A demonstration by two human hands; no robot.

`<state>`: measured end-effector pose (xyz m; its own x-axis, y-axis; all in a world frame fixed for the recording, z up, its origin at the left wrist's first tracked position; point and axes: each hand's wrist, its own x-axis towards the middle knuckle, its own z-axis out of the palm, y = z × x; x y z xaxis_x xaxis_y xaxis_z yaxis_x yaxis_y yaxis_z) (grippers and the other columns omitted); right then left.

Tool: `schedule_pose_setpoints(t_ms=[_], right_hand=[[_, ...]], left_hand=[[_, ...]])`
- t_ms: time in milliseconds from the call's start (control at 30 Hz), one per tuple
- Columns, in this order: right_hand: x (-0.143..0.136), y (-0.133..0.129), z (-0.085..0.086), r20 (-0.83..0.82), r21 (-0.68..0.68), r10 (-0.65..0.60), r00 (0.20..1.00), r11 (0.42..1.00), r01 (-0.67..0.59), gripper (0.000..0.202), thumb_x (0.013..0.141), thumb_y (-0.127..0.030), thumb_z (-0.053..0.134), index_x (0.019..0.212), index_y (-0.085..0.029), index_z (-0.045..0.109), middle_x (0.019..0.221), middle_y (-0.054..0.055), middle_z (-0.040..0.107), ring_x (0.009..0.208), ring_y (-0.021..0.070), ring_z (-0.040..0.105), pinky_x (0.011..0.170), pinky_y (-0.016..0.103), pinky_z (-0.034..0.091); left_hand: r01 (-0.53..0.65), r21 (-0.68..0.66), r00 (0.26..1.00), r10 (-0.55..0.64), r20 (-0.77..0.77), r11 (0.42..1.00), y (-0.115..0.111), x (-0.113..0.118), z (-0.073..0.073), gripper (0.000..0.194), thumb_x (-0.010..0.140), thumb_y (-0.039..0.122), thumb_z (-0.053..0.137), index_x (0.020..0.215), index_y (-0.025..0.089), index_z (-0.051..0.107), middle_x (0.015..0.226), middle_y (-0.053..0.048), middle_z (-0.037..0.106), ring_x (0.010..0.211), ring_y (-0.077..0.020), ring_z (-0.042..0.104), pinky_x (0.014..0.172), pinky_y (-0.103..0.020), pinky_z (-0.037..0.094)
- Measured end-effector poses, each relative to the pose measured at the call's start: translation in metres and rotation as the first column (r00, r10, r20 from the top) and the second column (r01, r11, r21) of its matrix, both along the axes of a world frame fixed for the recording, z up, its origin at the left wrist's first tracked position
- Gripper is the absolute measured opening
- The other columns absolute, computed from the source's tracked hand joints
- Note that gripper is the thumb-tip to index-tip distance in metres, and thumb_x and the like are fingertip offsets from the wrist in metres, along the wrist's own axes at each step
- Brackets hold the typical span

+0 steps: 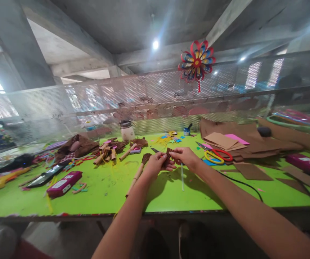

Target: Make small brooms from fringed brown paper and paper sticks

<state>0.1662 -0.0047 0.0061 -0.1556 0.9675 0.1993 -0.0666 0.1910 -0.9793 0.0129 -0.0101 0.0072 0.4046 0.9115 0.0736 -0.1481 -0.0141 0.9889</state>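
Between my two hands, above the middle of the green table, is a small piece of dark brown paper [168, 152] with a ridged, fringed look. My left hand [158, 163] pinches it from the left, its lower fingers curled beneath. From the other side the fingertips of my right hand [184, 157] close on its right edge. A thin whitish stick [182, 178] shows just below my right hand; whether the hand touches it is unclear. Beside my left forearm lies a rolled brown paper tube with a fringed end [138, 172], partly hidden by the arm.
Scissors [216, 157] with red and yellow handles lie right of my hands, near brown paper sheets [252, 140]. Leftward are several paper rolls [106, 153], a purple box [64, 184] and a phone-like dark object [48, 174]. A jar [127, 131] stands behind, before a mesh screen [144, 97].
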Motion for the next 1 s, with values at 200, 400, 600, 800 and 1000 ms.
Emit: schedule_pose_setpoints(t_ms=[200,400,600,800,1000], right_hand=[[0.0022,0.0045,-0.0089,-0.135,-0.096,0.08,0.988,0.991,-0.093,0.035,0.052,-0.038,0.078,0.067,-0.014,0.058,0.06,-0.001,0.06,0.053,0.0095,0.053,0.056,0.025,0.042],[0.0039,0.0035,-0.009,-0.057,-0.067,0.1,0.993,0.992,-0.104,0.038,0.053,-0.042,0.078,0.065,-0.013,0.056,0.051,-0.004,0.054,0.047,0.0074,0.046,0.049,0.024,0.035],[0.0062,0.0037,-0.0073,-0.027,-0.024,0.097,0.995,0.995,-0.097,0.037,0.054,-0.042,0.076,0.064,-0.013,0.056,0.048,-0.005,0.05,0.043,0.0056,0.04,0.045,0.022,0.027],[0.0064,0.0051,-0.0093,-0.072,-0.025,0.113,0.991,0.993,-0.115,0.037,0.053,-0.04,0.077,0.068,-0.013,0.058,0.051,-0.004,0.053,0.046,0.0068,0.044,0.047,0.022,0.031],[0.006,0.0033,-0.0081,-0.032,-0.017,0.111,0.993,0.994,-0.112,0.034,0.056,-0.041,0.076,0.066,-0.014,0.057,0.051,-0.003,0.054,0.046,0.0072,0.044,0.046,0.022,0.031]], left_hand=[[-0.019,0.085,0.999,0.022,-0.043,0.996,-0.0012,0.0042,-0.0036,0.015,0.083,0.03,0.054,0.08,0.015,0.053,0.062,-0.005,0.066,0.05,-0.0159,0.063,0.051,-0.027,0.051],[0.017,0.152,0.992,0.003,-0.125,0.988,-0.0024,0.0023,-0.0026,0.024,0.082,0.036,0.054,0.071,0.014,0.055,0.057,-0.005,0.063,0.048,-0.0158,0.061,0.048,-0.026,0.048],[0.005,0.131,0.988,0.015,-0.152,0.991,-0.0013,0.0016,-0.0039,0.023,0.082,0.034,0.053,0.078,0.012,0.056,0.059,-0.005,0.064,0.047,-0.0136,0.061,0.048,-0.024,0.048],[-0.032,0.185,0.985,0.063,-0.162,0.982,0.0005,0.0022,-0.0044,0.023,0.083,0.033,0.053,0.074,0.012,0.054,0.057,-0.004,0.062,0.044,-0.0122,0.059,0.044,-0.022,0.046],[-0.12,0.252,0.97,0.167,-0.174,0.96,0.0034,0.0029,-0.0035,0.021,0.082,0.031,0.053,0.071,0.013,0.053,0.055,-0.002,0.06,0.044,-0.0102,0.056,0.044,-0.019,0.042]])
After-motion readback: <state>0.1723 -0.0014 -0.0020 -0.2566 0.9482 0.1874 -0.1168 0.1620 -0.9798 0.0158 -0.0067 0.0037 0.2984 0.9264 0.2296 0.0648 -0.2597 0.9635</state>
